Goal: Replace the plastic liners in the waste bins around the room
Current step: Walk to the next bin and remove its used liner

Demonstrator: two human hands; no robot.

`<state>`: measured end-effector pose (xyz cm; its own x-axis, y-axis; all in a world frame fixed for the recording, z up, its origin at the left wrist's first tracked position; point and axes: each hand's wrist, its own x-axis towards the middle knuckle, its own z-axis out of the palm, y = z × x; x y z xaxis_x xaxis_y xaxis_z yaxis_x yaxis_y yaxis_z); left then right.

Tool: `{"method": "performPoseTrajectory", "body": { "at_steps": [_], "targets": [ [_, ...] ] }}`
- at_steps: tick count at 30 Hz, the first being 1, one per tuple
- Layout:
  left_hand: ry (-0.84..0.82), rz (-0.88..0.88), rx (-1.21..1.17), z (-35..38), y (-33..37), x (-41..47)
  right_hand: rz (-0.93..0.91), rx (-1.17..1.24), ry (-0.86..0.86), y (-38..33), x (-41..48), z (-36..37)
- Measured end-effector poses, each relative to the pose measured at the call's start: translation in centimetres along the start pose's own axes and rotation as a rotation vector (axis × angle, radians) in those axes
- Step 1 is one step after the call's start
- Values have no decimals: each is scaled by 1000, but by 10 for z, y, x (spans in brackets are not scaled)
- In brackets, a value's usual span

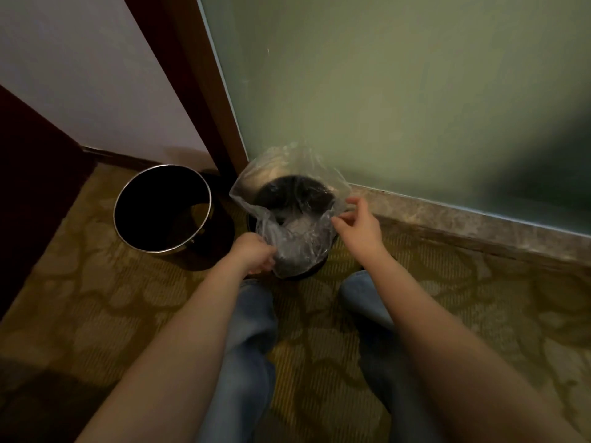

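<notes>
Legs in jeans (249, 330) on carpet (96, 298). L hand (256, 252): fingers curled, gripping near-left edge of clear liner (287, 225). R hand (358, 222): pinches right edge. Liner sits in and over dark bin (315, 269) by glass wall (383, 91). Steel-rimmed bin (209, 199) just left.

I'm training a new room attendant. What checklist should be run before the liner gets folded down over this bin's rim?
1. Left hand grips the clear liner at its near edge: ok.
2. Right hand pinches the liner's right edge: ok.
3. Liner mouth open over the right bin: ok.
4. Liner folded over the rim all round: not ok, the far edge stands up loose.
5. Liner bottom reaches the bin floor: cannot tell.
6. Left bin lined: not ok, no liner shows.
</notes>
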<state>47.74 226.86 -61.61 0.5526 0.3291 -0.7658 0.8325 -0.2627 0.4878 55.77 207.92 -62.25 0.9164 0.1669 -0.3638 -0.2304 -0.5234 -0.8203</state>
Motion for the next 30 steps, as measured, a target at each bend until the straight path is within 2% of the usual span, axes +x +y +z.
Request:
{"method": "performPoseTrajectory", "body": {
  "at_steps": [3, 5, 7, 9, 12, 14, 17, 19, 21, 26, 30],
  "targets": [
    [158, 124, -67, -3, 12, 1, -54, -230, -202, 5, -2, 10],
    [188, 200, -276, -4, 22, -4, -169, -390, -382, 9, -6, 22],
    [169, 295, -421, -4, 31, -13, -325, -628, -481, 12, -10, 34],
    [155, 368, -480, -4, 36, -20, -410, -816, -466, 14, -13, 43],
    [190, 424, -510, -3, 38, -21, -457, -940, -299, 21, -14, 45],
    [258, 491, -442, -3, 35, -18, -467, -915, -184, 22, -13, 38],
    [345, 685, 21, -10, 27, -14, -409, -786, -115, 14, -9, 23],
    [240, 748, 301, -11, 28, -13, -371, -676, -135, 4, -9, 12],
    [142, 766, 470, -6, 29, -10, -349, -588, -173, -4, -12, 4],
    [89, 856, 559, 3, 39, 5, -420, -397, -160, -10, -24, -4],
    [30, 843, 523, 4, 48, 18, -357, -346, -222, -10, -23, -13]
  ]
}}
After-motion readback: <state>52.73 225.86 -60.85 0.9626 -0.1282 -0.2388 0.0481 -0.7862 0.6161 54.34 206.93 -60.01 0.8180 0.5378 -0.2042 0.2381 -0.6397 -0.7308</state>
